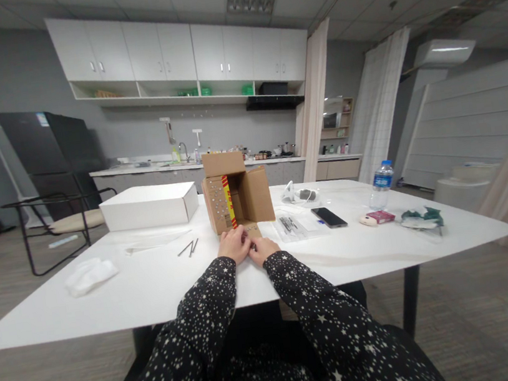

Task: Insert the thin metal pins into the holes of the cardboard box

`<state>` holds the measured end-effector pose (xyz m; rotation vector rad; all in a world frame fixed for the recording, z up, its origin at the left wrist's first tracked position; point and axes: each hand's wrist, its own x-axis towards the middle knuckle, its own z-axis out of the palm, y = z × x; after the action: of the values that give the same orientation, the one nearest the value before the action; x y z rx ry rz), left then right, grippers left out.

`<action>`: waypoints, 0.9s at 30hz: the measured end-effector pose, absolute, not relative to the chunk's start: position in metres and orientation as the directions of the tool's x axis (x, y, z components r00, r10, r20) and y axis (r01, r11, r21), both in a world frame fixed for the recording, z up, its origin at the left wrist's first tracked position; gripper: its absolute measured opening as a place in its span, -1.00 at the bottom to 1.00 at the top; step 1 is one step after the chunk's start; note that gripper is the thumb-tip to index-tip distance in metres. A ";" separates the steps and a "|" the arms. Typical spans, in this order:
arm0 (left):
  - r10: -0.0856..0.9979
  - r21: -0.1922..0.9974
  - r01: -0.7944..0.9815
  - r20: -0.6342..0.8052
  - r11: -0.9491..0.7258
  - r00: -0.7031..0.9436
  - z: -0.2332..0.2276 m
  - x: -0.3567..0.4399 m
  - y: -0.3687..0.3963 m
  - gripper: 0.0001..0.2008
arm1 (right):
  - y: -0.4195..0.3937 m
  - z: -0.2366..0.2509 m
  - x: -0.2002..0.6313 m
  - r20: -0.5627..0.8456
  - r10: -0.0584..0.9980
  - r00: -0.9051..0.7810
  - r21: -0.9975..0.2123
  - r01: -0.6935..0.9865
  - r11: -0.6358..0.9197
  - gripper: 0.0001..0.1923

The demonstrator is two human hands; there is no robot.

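An open cardboard box (pixel 261 192) stands on the white table in front of me, its opening facing my side. Small pale dots cover its left panel, beside a yellow and red strip. At the lower front flap, my left hand (pixel 234 245) has its fingers curled in. Close against it, my right hand (pixel 264 250) is closed too, and the fingertips of both meet. Whatever they pinch is hidden. Several thin metal tools or nails (pixel 191 248) lie left of my hands. To the right is a clear plastic case (pixel 299 227) with slim metal pieces.
A white box (pixel 150 206) sits at the back left, a crumpled white tissue or bag (pixel 90 276) at the left. On the right are a phone (pixel 329 217), a water bottle (pixel 380 185), a small pink box (pixel 380 217) and a green-and-clear plastic packet (pixel 422 219). White cabled devices (pixel 299 194) lie farther back.
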<state>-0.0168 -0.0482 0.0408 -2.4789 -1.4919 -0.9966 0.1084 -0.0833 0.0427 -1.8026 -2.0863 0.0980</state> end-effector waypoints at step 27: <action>0.771 0.224 0.879 0.600 -0.420 0.215 0.040 -0.018 -0.047 -0.79 | -0.082 0.041 0.109 0.236 0.966 -0.108 -0.314 0.932 0.181 -0.69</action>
<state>-0.0182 -0.0465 0.0395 -2.3154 -1.5895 -0.9870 0.1092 -0.0815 0.0415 -1.7891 -2.0816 0.1215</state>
